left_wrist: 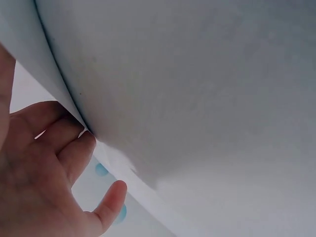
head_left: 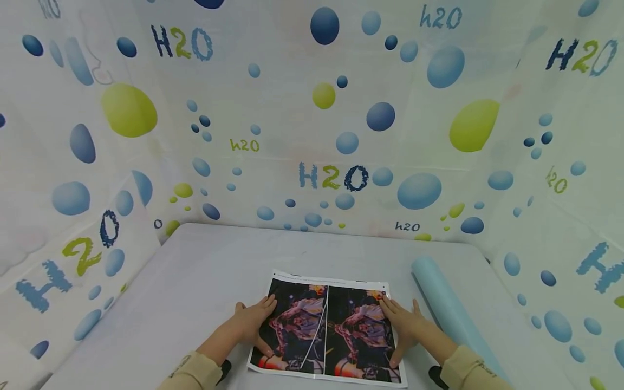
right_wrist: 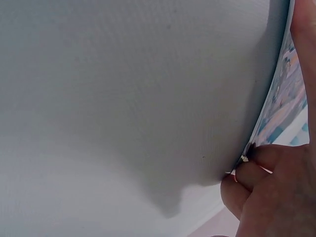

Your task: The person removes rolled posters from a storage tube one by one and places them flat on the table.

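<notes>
A: Where's the printed sheet (head_left: pixel 327 330) sitting?

B: Flat on the grey table (head_left: pixel 195 271), at the near edge, right in front of the person. It shows the same dark, colourful picture twice, side by side, with a pale line running near to far between the two halves.

A: And the hands?

B: One on each half. The left hand (head_left: pixel 251 320) lies on the left side of the sheet, fingers straight and spread, pressing down flat. The right hand (head_left: pixel 405 324) does the same on the right side, fingers straight, thumb out toward the near corner. Neither one grasps anything; both look released and flat. The wrist views are mostly grey table and paper edge, with fingers (left_wrist: pixel 74 148) at the sheet's margin.

A: So which way does the sheet lie from them?

B: Directly under both, stretching between them. Its long axis runs left to right, and the middle line sits about evenly between the two hands, so neither is clearly nearer to it.

A: Anything else about?

B: A pale blue roll (head_left: pixel 450 309) lies just right of the right hand, running near to far
</notes>
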